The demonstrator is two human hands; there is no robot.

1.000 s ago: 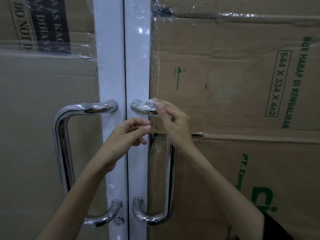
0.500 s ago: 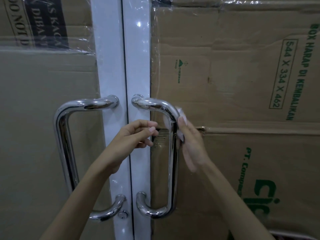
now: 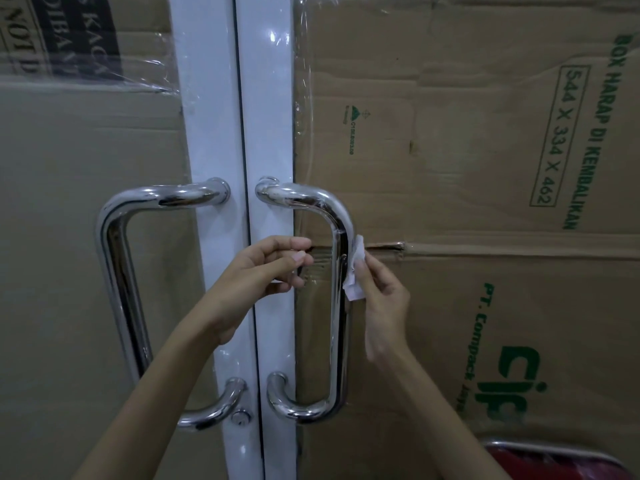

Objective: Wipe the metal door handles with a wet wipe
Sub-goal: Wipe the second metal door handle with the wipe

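Against the view half a second back, we note the right hand has moved a little lower on the right door handle, and the wet wipe shows more fully. The wipe is pinched in the right fingers and pressed to the outer side of the handle's upright bar. That bar's long axis runs vertically, its ends curving back to the white door frame. The left hand hovers beside the bar, fingers curled together, holding nothing we can make out.

I count two chrome D-shaped metal door handles, one white wet wipe, two bare hands.
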